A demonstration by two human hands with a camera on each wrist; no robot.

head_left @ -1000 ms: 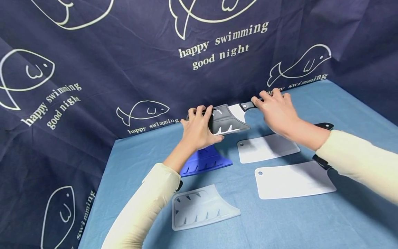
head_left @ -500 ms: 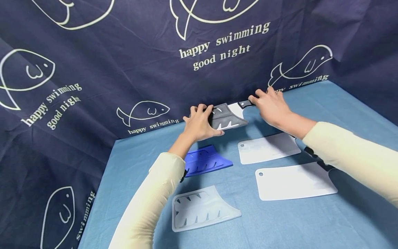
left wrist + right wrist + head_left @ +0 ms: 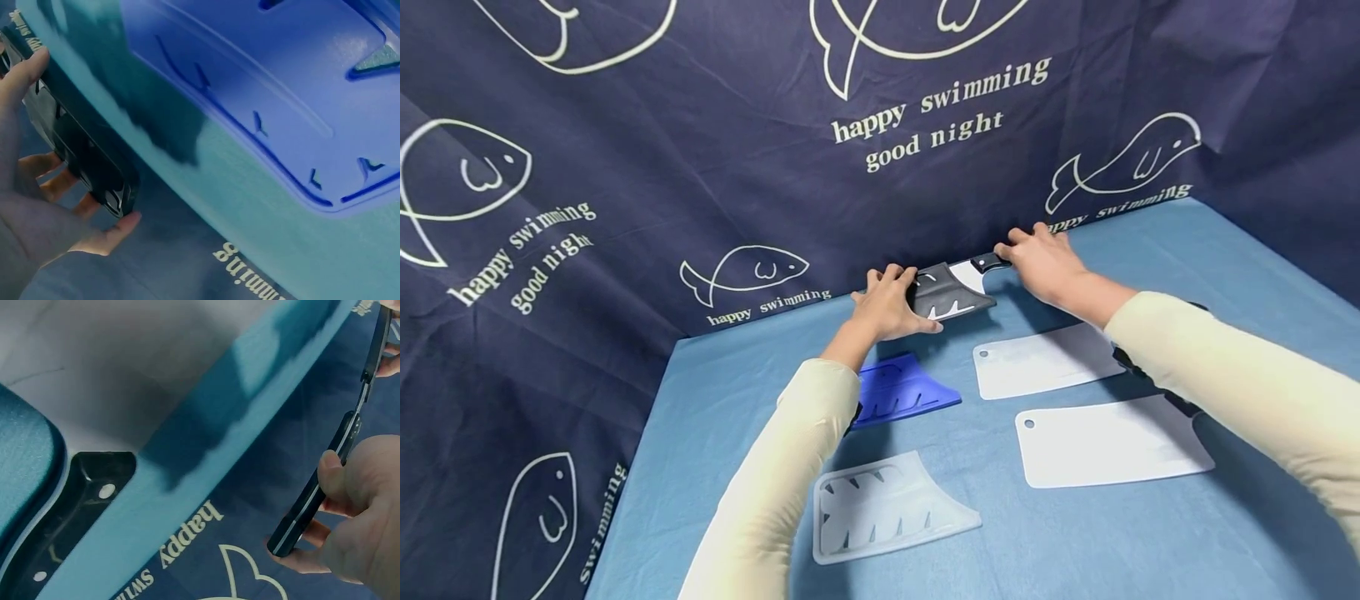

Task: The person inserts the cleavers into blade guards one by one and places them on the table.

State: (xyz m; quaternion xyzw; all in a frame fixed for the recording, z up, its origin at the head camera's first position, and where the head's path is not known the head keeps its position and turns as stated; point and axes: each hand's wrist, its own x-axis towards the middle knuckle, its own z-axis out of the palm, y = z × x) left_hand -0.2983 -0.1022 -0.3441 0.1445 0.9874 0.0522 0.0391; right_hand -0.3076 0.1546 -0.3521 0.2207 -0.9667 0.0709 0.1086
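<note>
My left hand (image 3: 886, 312) grips a dark grey blade cover (image 3: 953, 298) by its left end, thumb along the lower edge and fingers over the upper edge. A cleaver's blade (image 3: 970, 276) sits mostly inside that cover; a white strip shows between cover and handle. Its black riveted handle (image 3: 988, 262) is in my right hand (image 3: 1043, 265), and the right wrist view shows the thumb and fingers around this handle (image 3: 307, 503). Cover and cleaver are held close over the far edge of the table. In the left wrist view the cover (image 3: 94, 153) is seen edge-on between thumb and fingers.
A blue blade cover (image 3: 910, 390) lies below my left wrist, with a translucent white cover (image 3: 895, 510) nearer. Two more cleavers lie at right, one far (image 3: 1041, 364), one near (image 3: 1108, 442), their handles partly behind my right arm. A dark fish-print curtain (image 3: 760, 167) backs the table.
Both hands have come down a little with the covered cleaver, and the right hand has shifted left. More of the blue cover shows beside my left wrist.
</note>
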